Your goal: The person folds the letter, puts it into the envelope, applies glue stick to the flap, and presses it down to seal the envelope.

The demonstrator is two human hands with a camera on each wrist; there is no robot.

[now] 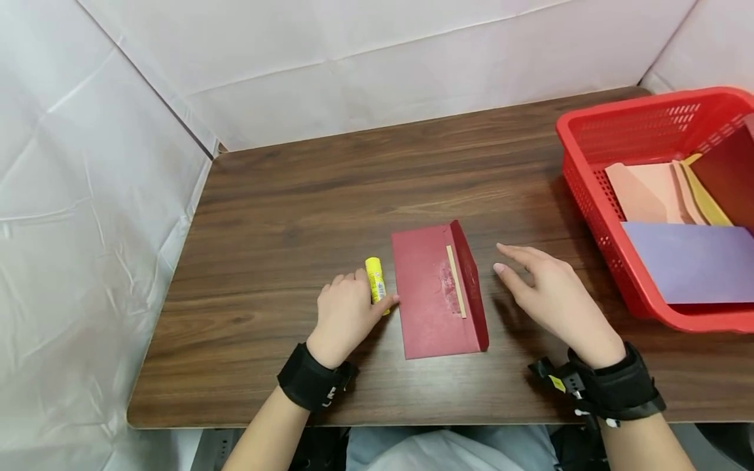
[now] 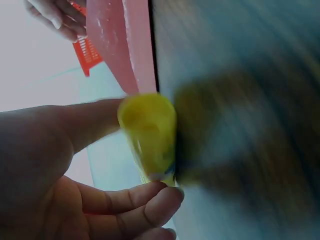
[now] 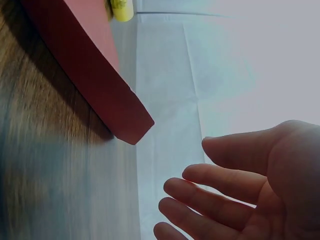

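A red envelope point(image 1: 432, 301) lies flat on the wooden table point(image 1: 294, 196), its long flap point(image 1: 471, 281) raised along the right edge with a pale adhesive strip beside the fold. A yellow glue stick point(image 1: 375, 282) lies just left of it. My left hand point(image 1: 368, 296) holds that glue stick point(image 2: 150, 135) between thumb and curled fingers, low on the table. My right hand point(image 1: 512, 261) hovers open to the right of the flap point(image 3: 85, 75), fingers relaxed and holding nothing. The left wrist view is blurred.
A red plastic basket point(image 1: 595, 190) stands at the right edge of the table, holding several coloured envelopes and paper sheets, a purple one point(image 1: 695, 261) in front. White fabric walls enclose the table on the left, back and right.
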